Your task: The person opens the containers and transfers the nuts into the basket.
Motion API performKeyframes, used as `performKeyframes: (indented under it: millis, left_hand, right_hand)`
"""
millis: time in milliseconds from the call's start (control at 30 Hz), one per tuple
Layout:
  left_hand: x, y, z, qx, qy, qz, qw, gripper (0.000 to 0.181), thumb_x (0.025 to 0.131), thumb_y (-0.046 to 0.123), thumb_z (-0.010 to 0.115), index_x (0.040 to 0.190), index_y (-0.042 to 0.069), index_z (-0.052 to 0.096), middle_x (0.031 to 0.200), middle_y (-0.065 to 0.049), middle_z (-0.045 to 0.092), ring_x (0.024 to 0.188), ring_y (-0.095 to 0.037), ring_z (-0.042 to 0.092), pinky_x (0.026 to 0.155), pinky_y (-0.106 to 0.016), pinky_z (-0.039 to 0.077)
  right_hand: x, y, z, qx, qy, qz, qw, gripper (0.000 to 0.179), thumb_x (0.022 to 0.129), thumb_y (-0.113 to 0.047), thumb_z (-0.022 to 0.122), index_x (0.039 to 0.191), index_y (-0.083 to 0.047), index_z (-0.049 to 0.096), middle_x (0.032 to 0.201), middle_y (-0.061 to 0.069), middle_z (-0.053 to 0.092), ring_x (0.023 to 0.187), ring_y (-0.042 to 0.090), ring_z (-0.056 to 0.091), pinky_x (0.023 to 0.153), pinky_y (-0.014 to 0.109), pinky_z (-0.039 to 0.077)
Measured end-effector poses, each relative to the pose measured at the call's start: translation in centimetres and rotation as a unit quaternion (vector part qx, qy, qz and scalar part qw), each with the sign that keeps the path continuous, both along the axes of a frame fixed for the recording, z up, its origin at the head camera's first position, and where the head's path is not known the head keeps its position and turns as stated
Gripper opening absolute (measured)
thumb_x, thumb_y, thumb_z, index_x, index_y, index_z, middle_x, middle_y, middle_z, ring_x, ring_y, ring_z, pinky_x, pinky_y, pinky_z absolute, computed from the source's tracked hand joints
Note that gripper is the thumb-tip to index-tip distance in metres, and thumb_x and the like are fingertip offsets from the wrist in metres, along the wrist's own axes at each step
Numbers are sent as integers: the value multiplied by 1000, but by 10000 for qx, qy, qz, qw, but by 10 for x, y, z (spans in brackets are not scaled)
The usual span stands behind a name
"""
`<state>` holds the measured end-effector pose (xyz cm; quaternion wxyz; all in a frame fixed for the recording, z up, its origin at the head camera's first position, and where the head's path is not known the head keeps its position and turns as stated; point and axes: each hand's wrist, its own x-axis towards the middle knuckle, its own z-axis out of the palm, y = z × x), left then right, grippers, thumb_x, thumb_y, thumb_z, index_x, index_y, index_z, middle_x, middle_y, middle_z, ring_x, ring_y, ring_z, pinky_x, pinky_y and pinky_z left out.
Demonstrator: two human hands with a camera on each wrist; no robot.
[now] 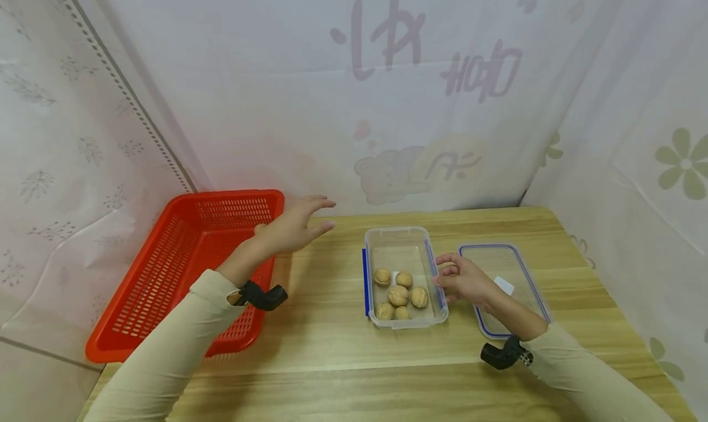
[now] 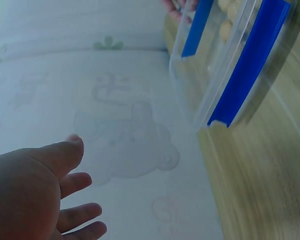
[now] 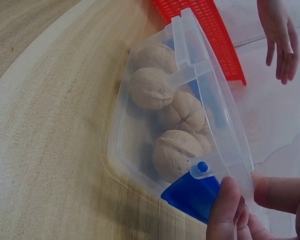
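A clear plastic food container (image 1: 404, 250) with blue side latches stands on the table, holding several walnuts (image 1: 398, 296) toward its near end. My right hand (image 1: 467, 281) is at its right side; in the right wrist view the thumb and fingers (image 3: 222, 210) pinch the container's wall beside the blue latch (image 3: 192, 195). My left hand (image 1: 293, 225) hangs in the air by the right edge of a red basket (image 1: 260, 324), fingers apart and holding nothing. One walnut (image 1: 259, 228) shows inside the basket, partly hidden behind that hand.
A clear lid (image 1: 525, 268) with a blue seal lies on the table to the right, partly under my right forearm. Printed white curtains (image 1: 310, 102) close off the back and both sides of the wooden table (image 1: 332, 360).
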<state>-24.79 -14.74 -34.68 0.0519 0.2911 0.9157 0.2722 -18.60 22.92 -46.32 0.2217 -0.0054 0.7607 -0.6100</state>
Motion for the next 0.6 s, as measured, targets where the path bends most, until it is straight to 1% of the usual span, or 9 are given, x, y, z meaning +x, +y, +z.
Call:
performKeyframes:
  millis: [133,233,300,400,500,600]
  left_hand:
    - [2,13,-4,-146,90,-179,9997,54,103,26,63,149,1,48,157,-24,38,146,-42,35,117,-55,32]
    - [3,23,-8,-357,270,-310,9985,54,103,28,63,148,2,50,157,-24,39,145,-41,36,116,-54,35]
    - [3,31,-12,-505,344,-382,9974,54,103,31,63,148,4,51,157,-24,39,146,-39,36,116,-53,34]
    - [4,43,-16,-602,349,-545,9961,53,103,31,62,147,4,51,157,-24,40,146,-39,35,117,-52,33]
    - [5,55,-21,-630,251,-709,9952,51,104,30,61,147,4,51,157,-23,39,147,-38,35,119,-50,31]
    - [6,66,-26,-696,204,-846,9938,51,105,31,60,148,4,51,158,-22,39,146,-37,37,118,-49,33]
  right_hand:
    - [0,0,0,-7,-18,3,10000,49,101,-3,61,143,6,37,100,8,59,87,18,58,66,35,59]
    - [0,0,0,-30,-17,17,10000,49,101,-3,61,143,5,37,100,8,59,87,18,58,67,37,59]
    - [0,1,-1,-41,-25,15,10000,49,101,-3,61,143,5,37,99,8,59,87,18,58,67,37,59]
    - [-1,2,-2,-53,-44,7,10000,49,101,-3,61,143,5,37,100,8,59,87,18,59,67,37,59]
    - [-1,2,-2,-60,-68,-13,10000,49,100,-3,61,143,4,37,101,8,59,87,18,59,67,36,59]
    - [-1,2,-2,-44,-80,-25,10000,49,101,-3,61,143,4,38,101,8,58,87,18,59,67,36,59]
